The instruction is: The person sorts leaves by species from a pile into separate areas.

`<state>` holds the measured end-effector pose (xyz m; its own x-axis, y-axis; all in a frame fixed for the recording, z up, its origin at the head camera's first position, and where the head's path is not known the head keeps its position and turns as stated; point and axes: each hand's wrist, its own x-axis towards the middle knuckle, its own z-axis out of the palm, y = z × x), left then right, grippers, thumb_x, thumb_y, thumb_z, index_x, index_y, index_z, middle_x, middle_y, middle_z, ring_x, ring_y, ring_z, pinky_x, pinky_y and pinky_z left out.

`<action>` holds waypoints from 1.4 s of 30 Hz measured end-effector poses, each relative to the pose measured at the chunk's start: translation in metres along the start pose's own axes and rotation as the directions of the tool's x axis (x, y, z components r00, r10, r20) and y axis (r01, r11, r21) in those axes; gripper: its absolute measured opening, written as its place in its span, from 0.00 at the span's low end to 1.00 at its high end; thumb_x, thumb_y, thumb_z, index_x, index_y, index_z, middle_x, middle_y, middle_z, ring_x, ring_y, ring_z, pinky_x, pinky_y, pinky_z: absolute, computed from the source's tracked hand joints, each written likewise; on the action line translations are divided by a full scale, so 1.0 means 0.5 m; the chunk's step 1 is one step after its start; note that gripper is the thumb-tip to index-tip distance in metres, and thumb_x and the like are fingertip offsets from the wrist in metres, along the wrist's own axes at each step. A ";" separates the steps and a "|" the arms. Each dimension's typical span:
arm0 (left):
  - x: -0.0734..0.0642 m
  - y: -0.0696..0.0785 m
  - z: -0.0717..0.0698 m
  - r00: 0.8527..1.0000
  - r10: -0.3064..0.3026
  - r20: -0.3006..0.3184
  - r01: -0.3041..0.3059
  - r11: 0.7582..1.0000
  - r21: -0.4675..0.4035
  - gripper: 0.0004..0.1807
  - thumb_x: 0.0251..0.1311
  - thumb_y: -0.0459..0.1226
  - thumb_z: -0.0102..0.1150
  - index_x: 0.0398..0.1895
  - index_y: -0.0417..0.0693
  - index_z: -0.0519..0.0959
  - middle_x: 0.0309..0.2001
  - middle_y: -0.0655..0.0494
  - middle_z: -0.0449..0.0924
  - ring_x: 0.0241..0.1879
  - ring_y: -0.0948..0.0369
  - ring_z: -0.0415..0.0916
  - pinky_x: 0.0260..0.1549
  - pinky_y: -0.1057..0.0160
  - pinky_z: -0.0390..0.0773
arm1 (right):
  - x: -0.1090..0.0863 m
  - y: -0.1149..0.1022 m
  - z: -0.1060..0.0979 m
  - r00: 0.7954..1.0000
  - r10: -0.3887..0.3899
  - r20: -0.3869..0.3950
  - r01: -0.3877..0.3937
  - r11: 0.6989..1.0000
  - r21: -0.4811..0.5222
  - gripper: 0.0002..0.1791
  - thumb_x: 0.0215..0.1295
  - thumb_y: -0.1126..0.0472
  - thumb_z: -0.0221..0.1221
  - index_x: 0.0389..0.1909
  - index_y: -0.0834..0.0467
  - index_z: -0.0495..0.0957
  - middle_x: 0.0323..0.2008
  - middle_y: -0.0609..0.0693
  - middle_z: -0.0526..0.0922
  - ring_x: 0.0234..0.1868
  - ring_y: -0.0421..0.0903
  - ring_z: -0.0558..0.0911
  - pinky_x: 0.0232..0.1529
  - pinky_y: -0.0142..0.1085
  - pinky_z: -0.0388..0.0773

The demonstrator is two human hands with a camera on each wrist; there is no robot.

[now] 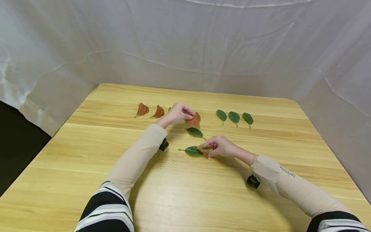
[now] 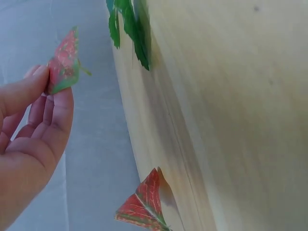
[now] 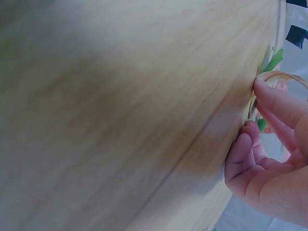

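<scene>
My left hand (image 1: 179, 112) pinches a red leaf (image 1: 194, 119) between thumb and fingers; the left wrist view shows this leaf (image 2: 66, 60) with a green lower edge and a short stem, raised over the table. Just in front of it lies a green leaf (image 1: 195, 131). Nearer to me, my right hand (image 1: 222, 146) pinches a yellowish-orange leaf (image 1: 203, 149) close over the tabletop. That leaf overlaps the end of another green leaf (image 1: 192, 150), whose stem points left. In the right wrist view the thumb and fingers (image 3: 276, 103) hold its curled edge.
Red leaves (image 1: 142, 110) stand in a row at the back left, one mostly hidden behind my left hand. Three green leaves (image 1: 233, 117) lie in a row at the back right. Pale curtains (image 1: 203, 42) hang around the wooden table (image 1: 185, 199).
</scene>
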<state>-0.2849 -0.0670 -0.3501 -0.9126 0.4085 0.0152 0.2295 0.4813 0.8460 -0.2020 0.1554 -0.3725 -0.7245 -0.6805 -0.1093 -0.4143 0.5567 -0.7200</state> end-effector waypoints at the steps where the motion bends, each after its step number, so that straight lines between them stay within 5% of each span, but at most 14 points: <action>1: 0.003 -0.001 -0.001 1.000 -0.007 -0.015 0.007 1.000 -0.014 0.09 0.52 0.27 0.59 0.37 0.37 0.81 0.38 0.47 0.80 0.35 0.58 0.77 0.33 0.66 0.76 | 0.000 0.000 0.000 1.000 0.002 0.000 -0.002 1.000 0.000 0.17 0.44 0.74 0.64 0.40 0.67 0.80 0.24 0.47 0.74 0.20 0.39 0.64 0.22 0.28 0.63; 11: 0.025 -0.019 -0.014 0.983 -0.110 -0.145 0.102 0.993 -0.058 0.09 0.51 0.25 0.59 0.38 0.37 0.81 0.38 0.46 0.80 0.37 0.56 0.75 0.35 0.66 0.74 | 0.001 0.001 -0.003 1.000 0.003 0.001 -0.003 1.000 -0.012 0.17 0.44 0.74 0.64 0.40 0.67 0.80 0.25 0.48 0.75 0.21 0.39 0.64 0.23 0.29 0.64; 19: 0.036 -0.031 -0.013 0.971 -0.156 -0.179 0.148 0.987 -0.057 0.09 0.50 0.24 0.60 0.36 0.36 0.82 0.37 0.45 0.80 0.39 0.55 0.75 0.39 0.65 0.73 | 0.000 0.002 -0.002 1.000 0.003 -0.001 -0.003 1.000 -0.017 0.17 0.44 0.75 0.64 0.39 0.66 0.80 0.24 0.47 0.74 0.21 0.39 0.64 0.22 0.28 0.64; 30: 0.038 -0.045 -0.007 0.964 -0.221 -0.147 0.216 0.975 -0.055 0.10 0.49 0.21 0.58 0.36 0.35 0.81 0.39 0.45 0.79 0.39 0.55 0.75 0.35 0.67 0.74 | 0.000 0.000 -0.002 1.000 0.015 0.004 -0.015 1.000 -0.005 0.17 0.44 0.75 0.64 0.39 0.67 0.80 0.24 0.47 0.74 0.21 0.39 0.64 0.22 0.28 0.64; 42: 0.027 -0.043 -0.013 0.961 -0.263 -0.082 0.256 0.963 -0.083 0.12 0.51 0.21 0.55 0.39 0.36 0.80 0.35 0.46 0.78 0.21 0.61 0.70 0.31 0.59 0.75 | 0.000 0.000 0.000 1.000 0.021 0.003 -0.021 1.000 -0.008 0.17 0.45 0.75 0.63 0.40 0.67 0.80 0.24 0.48 0.74 0.22 0.39 0.65 0.23 0.29 0.64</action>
<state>-0.3043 -0.0766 -0.3645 -0.9655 0.2021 -0.1640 -0.0412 0.5037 0.8629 -0.2018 0.1553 -0.3724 -0.7312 -0.6703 -0.1263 -0.4036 0.5744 -0.7122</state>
